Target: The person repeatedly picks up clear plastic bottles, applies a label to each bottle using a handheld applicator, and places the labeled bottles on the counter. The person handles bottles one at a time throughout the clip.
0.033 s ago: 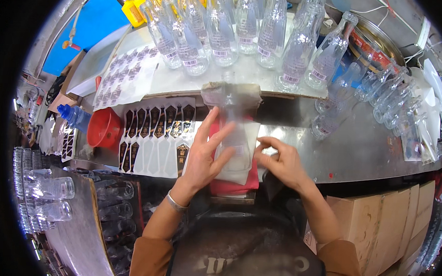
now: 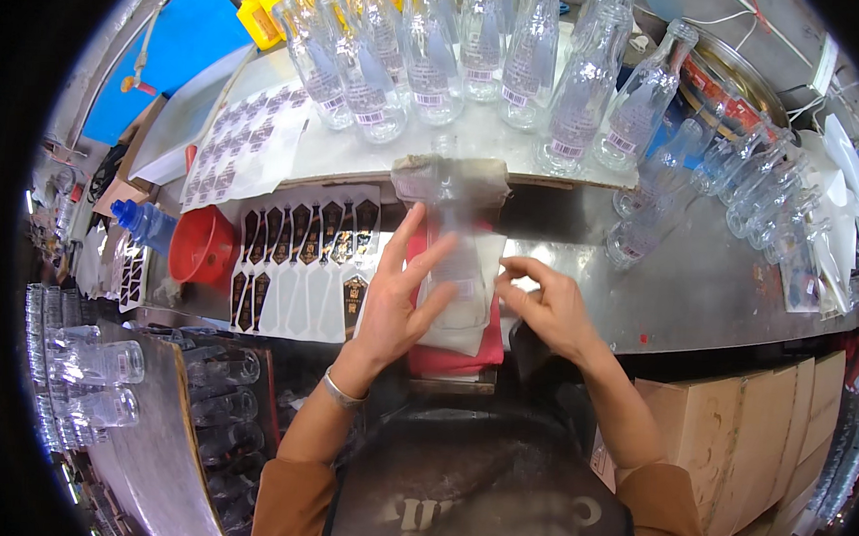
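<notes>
A clear glass bottle (image 2: 460, 269) lies in front of me, its neck resting on a cloth-wrapped support (image 2: 417, 179) and its body over a white cloth (image 2: 470, 339). Under that is a red cloth (image 2: 444, 364). My left hand (image 2: 399, 300) is open along the bottle's left side, fingers spread and fingertips over the glass; whether they press on it I cannot tell. Just right of the bottle, my right hand (image 2: 554, 310) has thumb and forefinger brought together. What they pinch, if anything, does not show clearly. Left of my left hand lies a sheet of dark labels (image 2: 306, 239), partly used.
Upright clear bottles (image 2: 437, 86) crowd the raised shelf ahead. More bottles (image 2: 748, 210) stand at the right. A red bowl (image 2: 202, 244) and a printed label sheet (image 2: 248, 145) are on the left. Cardboard boxes (image 2: 729, 439) stand below right; a bottle crate (image 2: 188, 430) below left.
My right hand has shifted very slightly beside the bottle, its finger and thumb still together. Otherwise nothing has visibly moved.
</notes>
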Tool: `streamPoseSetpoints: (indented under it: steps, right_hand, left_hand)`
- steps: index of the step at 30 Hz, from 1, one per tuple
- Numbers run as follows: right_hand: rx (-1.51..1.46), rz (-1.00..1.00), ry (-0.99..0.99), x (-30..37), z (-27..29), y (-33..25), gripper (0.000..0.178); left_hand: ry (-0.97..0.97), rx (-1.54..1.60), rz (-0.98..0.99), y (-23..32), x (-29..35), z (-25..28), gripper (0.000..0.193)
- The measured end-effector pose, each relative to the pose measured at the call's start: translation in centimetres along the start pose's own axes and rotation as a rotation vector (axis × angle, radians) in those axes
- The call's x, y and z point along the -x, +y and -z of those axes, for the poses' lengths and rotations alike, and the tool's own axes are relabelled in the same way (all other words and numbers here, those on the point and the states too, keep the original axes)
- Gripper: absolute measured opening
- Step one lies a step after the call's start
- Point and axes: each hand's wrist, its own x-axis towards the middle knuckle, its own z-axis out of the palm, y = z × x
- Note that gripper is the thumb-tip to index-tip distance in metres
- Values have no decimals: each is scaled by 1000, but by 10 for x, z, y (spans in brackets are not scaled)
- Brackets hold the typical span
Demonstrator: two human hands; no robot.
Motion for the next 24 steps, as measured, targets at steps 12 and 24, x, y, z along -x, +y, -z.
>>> streamPoseSetpoints:
  steps: [12,24]
  right_hand:
    - [-8,34,-17,-24,-20,-26,50]
    - [-27,46,-33,-25,-17,-22,46]
  left_hand:
    - [50,202,75,-6,0,-3,49]
    - [40,187,58,-4,-2,-4,50]
